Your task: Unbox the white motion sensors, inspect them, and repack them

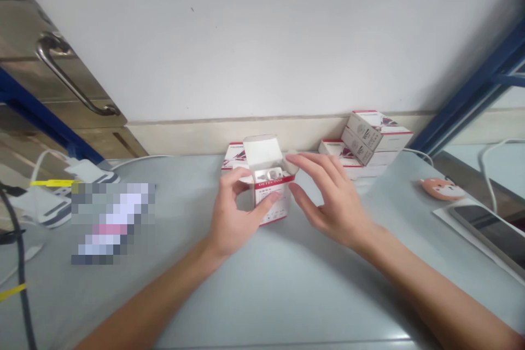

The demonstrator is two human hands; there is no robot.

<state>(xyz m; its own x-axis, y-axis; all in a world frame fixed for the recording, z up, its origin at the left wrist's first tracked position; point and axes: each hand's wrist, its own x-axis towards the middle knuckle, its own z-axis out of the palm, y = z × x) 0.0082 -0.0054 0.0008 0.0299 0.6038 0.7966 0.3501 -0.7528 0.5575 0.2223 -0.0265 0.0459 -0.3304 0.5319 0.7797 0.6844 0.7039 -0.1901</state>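
A small white-and-red cardboard box (272,209) stands on the grey table, its lid flap raised at the back. The word "DETECTOR" is printed on a red band along its front top edge. Inside, near the opening, shows a white object (268,175) whose kind I cannot make out. My left hand (232,216) grips the box from the left, thumb across its front. On the other side, my right hand (334,197) has its fingers apart, with the fingertips close to the right side flap; whether they touch it I cannot tell.
Similar boxes (371,139) are stacked by the wall at right, and another box (232,154) sits behind my left hand. At far right lie a phone (488,224) and an orange animal-faced item (443,188). Power strips (49,210) with cables and a pixelated item (115,221) lie left.
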